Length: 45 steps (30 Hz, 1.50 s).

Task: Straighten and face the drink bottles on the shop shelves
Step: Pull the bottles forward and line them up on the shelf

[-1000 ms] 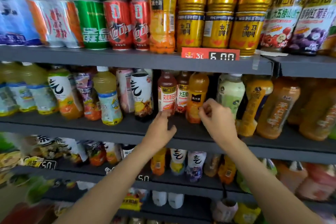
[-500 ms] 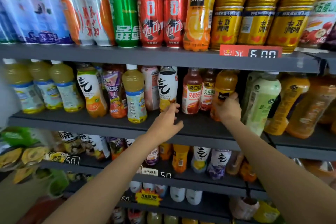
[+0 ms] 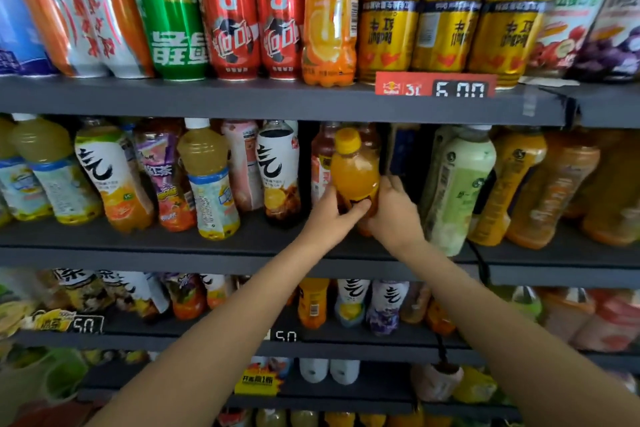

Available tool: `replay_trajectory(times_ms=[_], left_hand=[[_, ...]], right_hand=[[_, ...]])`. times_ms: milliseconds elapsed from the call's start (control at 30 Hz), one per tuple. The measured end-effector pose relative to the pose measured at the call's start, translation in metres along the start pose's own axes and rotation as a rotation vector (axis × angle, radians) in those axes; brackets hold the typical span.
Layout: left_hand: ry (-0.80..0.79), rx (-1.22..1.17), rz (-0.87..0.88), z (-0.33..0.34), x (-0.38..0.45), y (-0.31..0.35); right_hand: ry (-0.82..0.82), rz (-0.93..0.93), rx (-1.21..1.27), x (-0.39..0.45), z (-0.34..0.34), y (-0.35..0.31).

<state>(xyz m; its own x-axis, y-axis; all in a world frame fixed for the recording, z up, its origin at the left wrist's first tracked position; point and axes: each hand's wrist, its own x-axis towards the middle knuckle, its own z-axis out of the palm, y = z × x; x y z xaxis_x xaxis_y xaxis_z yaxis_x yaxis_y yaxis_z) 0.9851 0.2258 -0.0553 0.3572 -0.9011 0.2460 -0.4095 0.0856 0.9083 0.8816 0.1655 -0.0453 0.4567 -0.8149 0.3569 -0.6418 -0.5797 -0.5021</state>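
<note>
An orange juice bottle [image 3: 354, 173] with a yellow cap stands at the front of the middle shelf [image 3: 242, 243]. Both hands hold its lower half: my left hand [image 3: 332, 215] grips it from the left with the thumb across the dark label, my right hand [image 3: 391, 211] wraps it from the right. Behind it stand red-brown tea bottles [image 3: 320, 156], partly hidden. A black-and-white labelled bottle [image 3: 278, 170] stands just to the left, and a pale green bottle [image 3: 457, 184] leans just to the right.
Cans and a tall orange bottle [image 3: 329, 14] fill the top shelf above a red price tag [image 3: 434, 88]. Leaning orange bottles [image 3: 550, 184] crowd the right. Yellow-green tea bottles [image 3: 207, 177] stand at the left. Lower shelves [image 3: 346, 340] hold more bottles.
The orange bottle has been drawn forward from the back row. My left hand moved right and joined my right hand on it. The camera has come closer.
</note>
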Motion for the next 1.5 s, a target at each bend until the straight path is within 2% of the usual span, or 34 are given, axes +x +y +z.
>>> replay_trajectory(times_ms=[200, 367, 633, 767, 867, 933, 1133, 1400, 1500], left_hand=[[0.006, -0.003, 0.011, -0.011, 0.003, -0.013], [-0.02, 0.04, 0.042, -0.02, 0.001, -0.014], [0.043, 0.02, 0.037, -0.046, -0.015, 0.009], [-0.105, 0.049, -0.052, -0.075, -0.035, 0.014], [-0.191, 0.128, -0.115, -0.09, -0.051, 0.005], [-0.185, 0.146, -0.13, -0.1, -0.058, -0.006], [-0.109, 0.103, -0.105, -0.151, -0.083, -0.025], [-0.099, 0.128, -0.056, -0.271, -0.109, -0.067], [-0.114, 0.032, -0.059, -0.32, -0.112, -0.079]], right_hand=[[0.021, -0.101, -0.05, -0.008, 0.007, 0.003], [0.038, -0.152, 0.092, -0.013, 0.014, 0.008], [-0.221, -0.3, 0.279, 0.01, -0.018, -0.015], [-0.346, -0.278, 0.408, -0.005, -0.013, -0.03], [-0.445, -0.288, 0.357, -0.017, 0.004, -0.039], [-0.483, -0.31, 0.314, -0.021, 0.014, -0.048], [-0.412, -0.368, 0.242, -0.029, 0.036, -0.107], [-0.321, -0.341, 0.301, -0.047, 0.104, -0.215], [-0.262, -0.306, 0.34, -0.05, 0.133, -0.252]])
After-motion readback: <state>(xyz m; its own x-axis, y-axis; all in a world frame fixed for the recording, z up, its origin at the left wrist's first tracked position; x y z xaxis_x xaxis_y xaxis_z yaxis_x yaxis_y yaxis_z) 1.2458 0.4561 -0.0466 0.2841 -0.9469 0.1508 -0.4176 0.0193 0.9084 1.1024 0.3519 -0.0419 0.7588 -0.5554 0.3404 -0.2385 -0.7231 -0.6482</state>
